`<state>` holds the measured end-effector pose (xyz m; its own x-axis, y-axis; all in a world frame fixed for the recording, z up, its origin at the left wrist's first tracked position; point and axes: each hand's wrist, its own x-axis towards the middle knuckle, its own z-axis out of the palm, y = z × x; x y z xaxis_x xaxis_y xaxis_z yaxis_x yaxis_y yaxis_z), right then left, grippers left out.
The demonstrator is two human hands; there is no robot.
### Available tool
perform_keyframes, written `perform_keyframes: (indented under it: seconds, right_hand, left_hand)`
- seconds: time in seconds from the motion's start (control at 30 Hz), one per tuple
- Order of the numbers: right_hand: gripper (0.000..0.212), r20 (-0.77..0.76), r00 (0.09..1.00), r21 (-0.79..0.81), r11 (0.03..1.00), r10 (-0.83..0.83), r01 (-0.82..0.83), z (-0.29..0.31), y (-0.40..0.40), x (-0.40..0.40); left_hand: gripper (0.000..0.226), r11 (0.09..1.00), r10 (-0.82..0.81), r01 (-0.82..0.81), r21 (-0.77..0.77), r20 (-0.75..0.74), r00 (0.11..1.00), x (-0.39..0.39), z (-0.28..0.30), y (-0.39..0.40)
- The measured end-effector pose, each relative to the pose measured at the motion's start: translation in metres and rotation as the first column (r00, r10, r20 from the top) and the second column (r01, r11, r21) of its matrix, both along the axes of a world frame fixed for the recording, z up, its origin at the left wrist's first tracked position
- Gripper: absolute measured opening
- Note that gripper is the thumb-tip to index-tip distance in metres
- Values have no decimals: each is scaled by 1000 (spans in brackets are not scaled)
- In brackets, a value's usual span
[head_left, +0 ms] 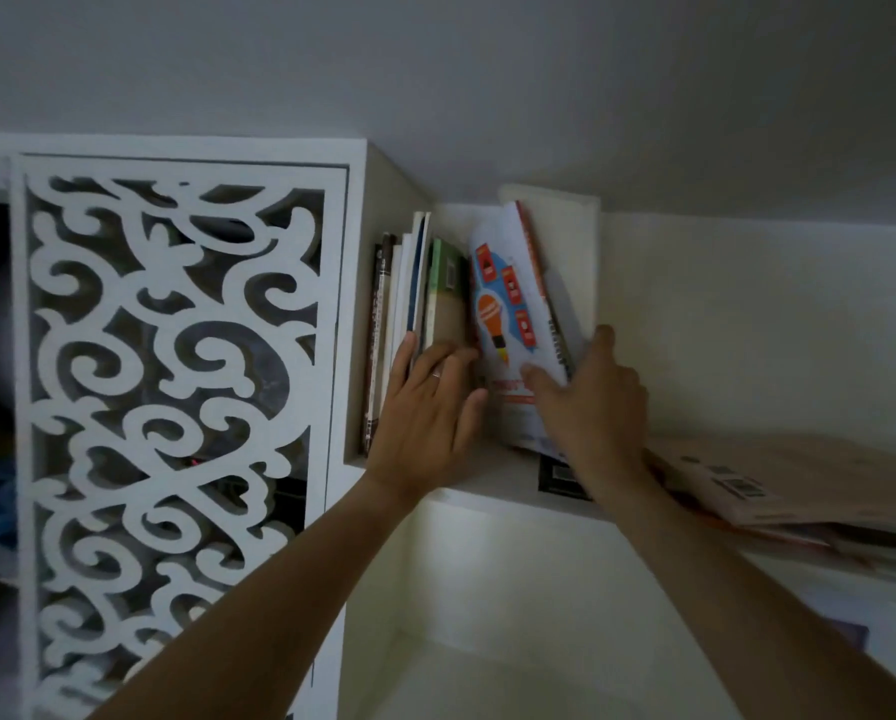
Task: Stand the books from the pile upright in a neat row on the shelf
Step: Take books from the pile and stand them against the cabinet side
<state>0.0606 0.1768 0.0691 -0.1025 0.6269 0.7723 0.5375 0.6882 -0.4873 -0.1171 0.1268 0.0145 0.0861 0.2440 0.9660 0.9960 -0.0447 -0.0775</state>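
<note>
Several books [406, 298] stand upright in a row at the left end of the white shelf [492, 498], against the cabinet's side. My left hand [427, 418] presses flat against their lower spines, fingers straight. My right hand [588, 402] grips a white book with a blue and orange cover [510, 314], thumb on the cover and fingers behind it. That book stands tilted to the right of the row. A pile of books [788, 491] lies flat on the shelf at the right.
A white cabinet door with a carved scroll pattern [175, 407] stands to the left of the shelf. The ceiling is close above the books. Below the shelf is another white compartment [487, 641].
</note>
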Motion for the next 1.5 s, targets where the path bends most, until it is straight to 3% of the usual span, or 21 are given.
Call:
perform_keyframes:
  seconds: [0.17, 0.27, 0.33, 0.47, 0.53, 0.6, 0.73, 0.8, 1.03, 1.2, 1.27, 1.37, 1.5]
  right_hand:
    - [69, -61, 998, 16, 1000, -12, 13, -4, -12, -34]
    - [83, 113, 981, 109, 983, -158, 146, -8, -11, -35]
    - [87, 271, 946, 123, 981, -180, 151, -8, -15, -31]
    - [96, 520, 854, -49, 999, 37, -14, -4, -12, -8]
    - [117, 541, 818, -267, 962, 197, -56, -6, -6, 6]
    - [125, 566, 803, -316, 949, 187, 2, -15, -3, 16]
    - [80, 514, 842, 31, 985, -164, 172, -32, -2, 20]
    - [68, 428, 872, 96, 971, -237, 217, -37, -4, 16]
    - [57, 220, 966, 90, 989, -138, 120, -43, -19, -17]
    - [50, 131, 984, -77, 991, 117, -108, -55, -29, -55]
    - [52, 203, 966, -87, 986, 157, -143, -58, -24, -59]
    - [70, 334, 933, -52, 991, 133, -123, -62, -14, -60]
    - [88, 460, 877, -27, 989, 142, -146, -63, -1, -59]
  left_hand:
    - [57, 999, -37, 37, -8, -16, 999, -1, 1, -1]
    - [61, 999, -15, 14, -30, -23, 1000, 0, 1, -3]
    - [64, 998, 12, -13, -61, -30, 999, 0, 0, -3]
    - [70, 996, 10, -11, -90, -12, 1000, -1, 1, -2]
    - [71, 995, 6, -7, -96, -12, 1000, -2, 1, -2]
    - [73, 995, -7, 5, -104, -12, 1000, -2, 1, -2]
    - [77, 997, -32, 32, -67, -8, 999, 0, 1, -2]
    - [76, 997, -69, 69, -44, 10, 998, 1, 0, -2]
    - [76, 997, -57, 56, -51, -10, 998, 0, 1, 0]
    - [72, 996, -83, 84, -21, 17, 996, 0, 1, -2]
    - [66, 988, -145, 143, 51, 49, 988, 1, 1, -3]
    - [63, 979, -153, 147, 142, 34, 988, 2, 2, -1]
    - [61, 984, -107, 103, 142, 16, 994, -1, 0, 1]
